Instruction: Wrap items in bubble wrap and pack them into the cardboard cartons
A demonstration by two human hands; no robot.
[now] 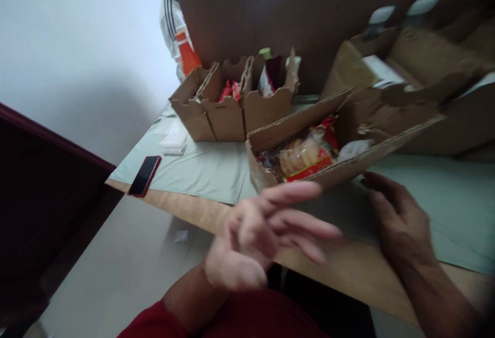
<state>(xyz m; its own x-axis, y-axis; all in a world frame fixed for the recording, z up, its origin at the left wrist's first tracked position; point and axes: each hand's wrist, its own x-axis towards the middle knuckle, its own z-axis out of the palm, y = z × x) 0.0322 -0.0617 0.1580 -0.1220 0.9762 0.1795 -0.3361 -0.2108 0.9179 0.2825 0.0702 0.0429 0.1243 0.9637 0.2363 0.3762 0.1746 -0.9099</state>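
Observation:
My left hand (263, 230) hovers over the table's near edge, fingers spread and blurred, holding nothing. My right hand (398, 219) rests open on the pale green cover, just in front of an open cardboard box (266, 173). Inside that box lie a packet of round biscuits (303, 157) in clear and red wrapping, and other snack packets. Neither hand touches the box.
A wooden table (193, 209) carries a pale green cover (209, 168). Three smaller open cardboard boxes (232, 106) with snacks stand further back. A red phone (144, 175) lies near the table's left edge. More cardboard boxes (421, 65) are stacked at right. A person (176, 29) stands behind.

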